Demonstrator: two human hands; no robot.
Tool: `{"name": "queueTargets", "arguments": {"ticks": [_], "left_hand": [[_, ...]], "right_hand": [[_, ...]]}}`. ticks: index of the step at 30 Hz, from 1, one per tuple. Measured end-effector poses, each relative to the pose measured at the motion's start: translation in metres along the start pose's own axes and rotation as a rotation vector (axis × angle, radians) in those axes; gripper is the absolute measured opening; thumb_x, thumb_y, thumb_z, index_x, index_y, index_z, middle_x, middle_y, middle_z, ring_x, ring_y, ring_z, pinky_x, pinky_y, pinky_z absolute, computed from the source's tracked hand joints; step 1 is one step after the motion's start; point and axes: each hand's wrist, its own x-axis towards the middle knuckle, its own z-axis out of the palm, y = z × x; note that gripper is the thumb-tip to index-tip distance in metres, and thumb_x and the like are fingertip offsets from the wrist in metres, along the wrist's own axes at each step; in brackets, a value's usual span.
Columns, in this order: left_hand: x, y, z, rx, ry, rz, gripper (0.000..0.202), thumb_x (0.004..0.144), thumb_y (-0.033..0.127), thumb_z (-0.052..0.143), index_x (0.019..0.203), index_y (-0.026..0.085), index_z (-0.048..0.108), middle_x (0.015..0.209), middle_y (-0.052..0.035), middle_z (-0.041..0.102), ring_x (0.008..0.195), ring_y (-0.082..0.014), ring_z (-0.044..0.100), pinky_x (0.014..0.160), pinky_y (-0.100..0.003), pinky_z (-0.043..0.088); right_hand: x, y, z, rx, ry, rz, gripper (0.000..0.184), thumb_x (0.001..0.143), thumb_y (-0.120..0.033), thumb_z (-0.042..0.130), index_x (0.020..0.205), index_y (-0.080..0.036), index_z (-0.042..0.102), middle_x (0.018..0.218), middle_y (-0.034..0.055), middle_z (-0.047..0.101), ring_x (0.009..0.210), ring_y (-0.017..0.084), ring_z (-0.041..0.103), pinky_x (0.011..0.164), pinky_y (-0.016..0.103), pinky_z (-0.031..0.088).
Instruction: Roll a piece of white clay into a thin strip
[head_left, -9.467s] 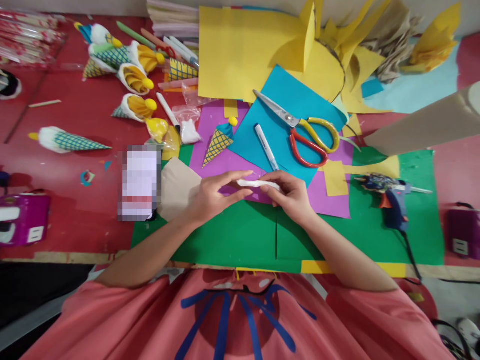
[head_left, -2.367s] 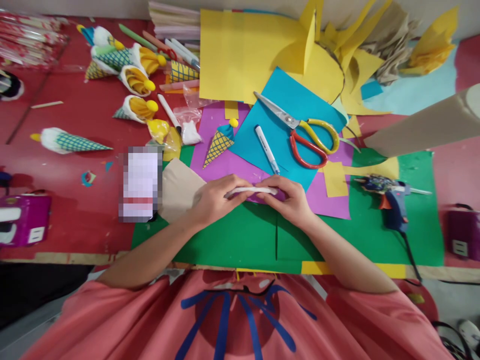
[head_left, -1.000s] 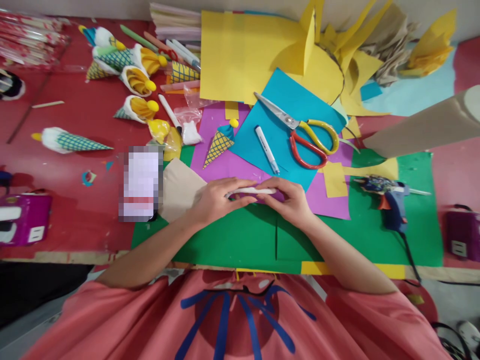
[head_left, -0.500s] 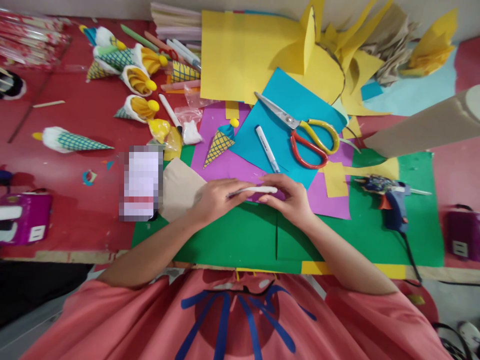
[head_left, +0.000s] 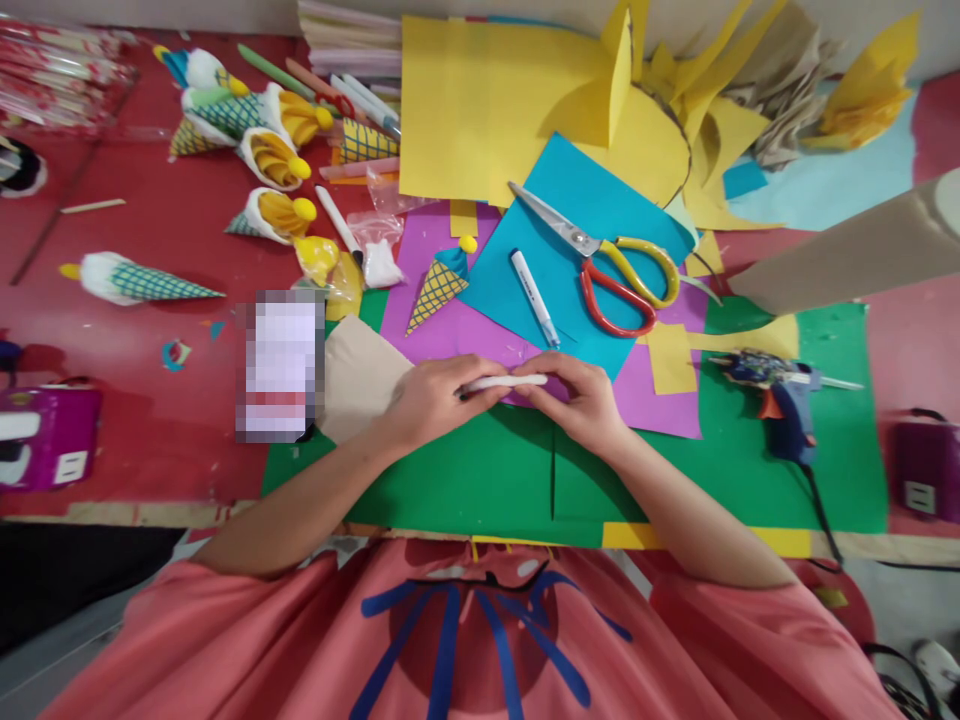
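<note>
A thin white strip [head_left: 501, 381], like a roll of soft clay, stretches between my two hands above the purple and green paper. My left hand [head_left: 435, 398] is closed, pinching its left end. At the other end my right hand [head_left: 577, 398] grips it between thumb and fingers. What the strip is made of I cannot make out for certain. Just beyond my fingers lie a white marker [head_left: 534, 298] and a small paper ice-cream cone [head_left: 439, 285] with a blue top and yellow ball.
Large scissors [head_left: 607, 260] with red and yellow handles rest on blue paper. A glue gun [head_left: 784, 395] is at the right, near a cardboard tube [head_left: 847, 250]. On the left are a phone [head_left: 281, 365], several paper cones [head_left: 277, 160] and a bag of white clay [head_left: 381, 260].
The fingers of my right hand have closed onto the white strip's right end, and the strip looks straighter and more level. My left hand has barely moved.
</note>
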Motion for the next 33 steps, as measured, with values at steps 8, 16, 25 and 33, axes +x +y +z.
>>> {"name": "queueTargets", "arguments": {"ticks": [8,16,25,33], "left_hand": [[-0.0031,0.0004,-0.0020,0.008,-0.044,-0.119,0.033,0.095,0.049,0.056,0.098,0.021,0.073,0.078,0.0018,0.076,0.061,-0.0081,0.064,0.058,-0.017,0.044],[-0.0029,0.0026,-0.0021,-0.027,-0.040,-0.105,0.038,0.093,0.052,0.057,0.102,0.019,0.073,0.077,-0.0001,0.075,0.058,-0.0090,0.063,0.057,-0.018,0.046],[-0.0025,0.0011,-0.0021,-0.028,0.000,-0.064,0.033,0.096,0.045,0.055,0.100,0.019,0.073,0.077,-0.0005,0.075,0.058,-0.0085,0.062,0.057,-0.018,0.046],[-0.0026,0.0007,-0.0023,-0.060,-0.019,-0.069,0.038,0.092,0.050,0.060,0.110,0.019,0.072,0.082,-0.0007,0.077,0.054,-0.0073,0.062,0.053,-0.017,0.045]], "right_hand": [[0.0006,-0.0004,-0.0002,0.019,-0.004,-0.014,0.031,0.087,-0.045,0.071,0.106,-0.020,0.070,0.101,0.0070,0.078,0.083,0.017,0.075,0.071,0.026,0.059],[0.0000,-0.0024,0.0001,-0.002,-0.012,-0.011,0.017,0.093,-0.035,0.064,0.099,-0.022,0.072,0.095,0.0052,0.079,0.087,0.018,0.076,0.079,0.029,0.060],[-0.0006,-0.0017,-0.0013,0.036,-0.001,-0.034,0.044,0.086,-0.046,0.072,0.122,-0.022,0.067,0.096,0.0050,0.078,0.083,0.017,0.075,0.078,0.028,0.061],[0.0006,-0.0024,0.0011,0.000,0.007,-0.068,0.017,0.094,-0.033,0.064,0.104,-0.023,0.072,0.097,0.0051,0.079,0.084,0.017,0.075,0.077,0.028,0.061]]}}
